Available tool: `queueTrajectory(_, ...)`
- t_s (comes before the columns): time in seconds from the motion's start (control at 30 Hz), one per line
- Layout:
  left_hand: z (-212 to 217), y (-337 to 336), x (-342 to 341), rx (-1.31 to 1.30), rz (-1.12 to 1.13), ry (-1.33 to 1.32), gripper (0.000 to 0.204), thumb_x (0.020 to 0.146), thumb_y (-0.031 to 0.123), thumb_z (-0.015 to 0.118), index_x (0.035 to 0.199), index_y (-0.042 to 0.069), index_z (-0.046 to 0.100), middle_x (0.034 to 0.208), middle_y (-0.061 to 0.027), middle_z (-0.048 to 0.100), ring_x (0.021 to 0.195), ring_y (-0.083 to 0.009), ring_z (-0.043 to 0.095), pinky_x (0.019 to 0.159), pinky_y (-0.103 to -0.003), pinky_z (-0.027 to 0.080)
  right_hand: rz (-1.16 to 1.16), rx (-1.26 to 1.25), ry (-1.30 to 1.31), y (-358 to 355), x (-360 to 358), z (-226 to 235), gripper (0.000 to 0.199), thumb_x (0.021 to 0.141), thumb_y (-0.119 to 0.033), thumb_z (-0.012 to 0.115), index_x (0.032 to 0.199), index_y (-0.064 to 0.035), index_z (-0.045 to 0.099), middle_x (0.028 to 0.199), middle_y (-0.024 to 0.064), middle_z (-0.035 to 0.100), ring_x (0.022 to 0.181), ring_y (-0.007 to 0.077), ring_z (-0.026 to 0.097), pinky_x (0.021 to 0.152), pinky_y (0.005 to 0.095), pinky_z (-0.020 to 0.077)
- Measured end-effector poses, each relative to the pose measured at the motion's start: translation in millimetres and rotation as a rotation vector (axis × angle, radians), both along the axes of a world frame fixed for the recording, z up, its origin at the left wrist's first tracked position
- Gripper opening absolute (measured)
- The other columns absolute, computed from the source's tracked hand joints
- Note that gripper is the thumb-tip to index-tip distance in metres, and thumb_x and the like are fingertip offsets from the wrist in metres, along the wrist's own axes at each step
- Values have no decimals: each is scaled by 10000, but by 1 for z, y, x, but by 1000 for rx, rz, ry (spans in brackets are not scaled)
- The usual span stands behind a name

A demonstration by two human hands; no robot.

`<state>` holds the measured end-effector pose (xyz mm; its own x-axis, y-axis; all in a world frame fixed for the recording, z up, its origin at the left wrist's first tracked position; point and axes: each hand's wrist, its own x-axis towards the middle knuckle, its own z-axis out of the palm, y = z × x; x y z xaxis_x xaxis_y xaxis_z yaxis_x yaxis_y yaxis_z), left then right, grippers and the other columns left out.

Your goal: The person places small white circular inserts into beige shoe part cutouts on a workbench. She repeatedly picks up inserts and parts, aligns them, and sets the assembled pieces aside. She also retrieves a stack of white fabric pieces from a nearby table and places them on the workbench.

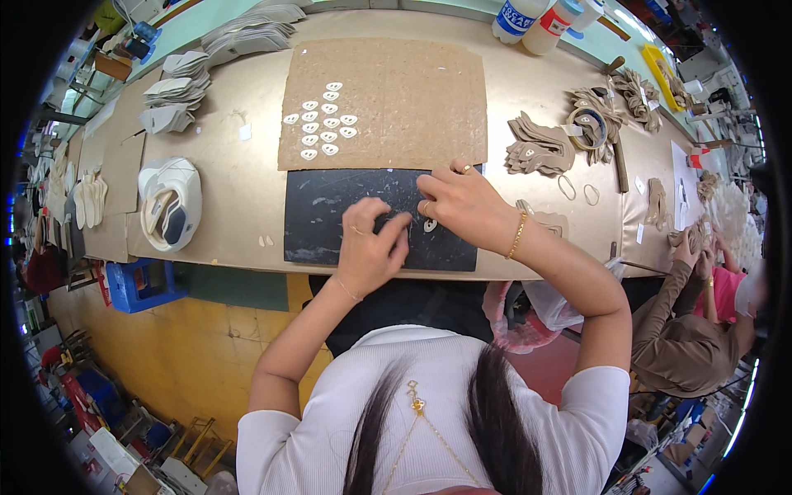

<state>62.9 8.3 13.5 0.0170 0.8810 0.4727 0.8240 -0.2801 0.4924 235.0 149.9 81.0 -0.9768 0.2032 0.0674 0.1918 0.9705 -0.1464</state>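
Over the black mat [322, 223] my two hands work close together. My left hand [371, 247] has its fingers curled and its thumb near the index finger; whatever lies between them is too small to tell. My right hand [464, 206] is bent down with fingers closed, its fingertips partly hidden. A small whitish oval piece with a dark opening [430, 224] shows just below the right fingers, at the mat. Beyond the mat, several similar pale pieces [330, 108] lie in loose columns on a brown board [412, 99].
To the left stand a white shoe-like form [170, 204] and stacked pale cut pieces [176, 91]. On the right lie brown cut pieces [536, 147], a tape roll [587, 129] and rubber bands [567, 187]. Bottles [548, 28] stand at the back. A co-worker's hands [693, 252] are far right.
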Motion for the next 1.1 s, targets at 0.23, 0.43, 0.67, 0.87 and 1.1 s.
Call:
queueTrajectory(0.23, 3, -15, 28, -61, -123, 85, 357, 762, 177, 760, 1115, 163, 708, 1162, -97, 529, 1124, -305, 468, 941, -462, 371, -85, 78, 31, 6, 10, -1, 117, 773, -164, 663, 849, -144, 750, 929, 14, 576, 942, 178, 587, 849, 366, 427)
queueTrajectory(0.43, -4, -13, 30, -95, -63, 156, 346, 789, 271, 770, 1118, 183, 704, 1174, -87, 514, 1131, -298, 440, 952, -469, 345, -77, 74, 108, 0, 7, -16, 116, 778, -160, 661, 856, -147, 747, 935, 10, 579, 966, 175, 582, 847, 363, 421)
queueTrajectory(0.67, -4, -16, 24, -107, 19, 186, 377, 780, 293, 781, 1130, 180, 696, 1162, -84, 513, 1127, -296, 438, 940, -464, 342, -142, 25, 99, -2, 21, -16, 158, 759, -90, 666, 899, -138, 721, 956, 21, 581, 961, 190, 579, 863, 359, 414)
queueTrajectory(0.87, -7, -15, 24, -90, 25, 137, 454, 771, 275, 788, 1182, 146, 643, 1159, -81, 511, 1118, -287, 452, 940, -450, 348, -313, -46, 139, -5, 31, -14, 231, 746, -47, 699, 958, -135, 723, 999, 27, 590, 981, 202, 584, 872, 367, 393)
queueTrajectory(1.1, -7, -19, 20, -106, 19, 147, 424, 776, 257, 782, 1161, 134, 653, 1154, -77, 514, 1122, -286, 460, 943, -452, 347, -540, -242, 238, -19, 41, -11, 350, 759, -38, 748, 1088, -135, 677, 1035, 51, 588, 1001, 242, 582, 864, 385, 392)
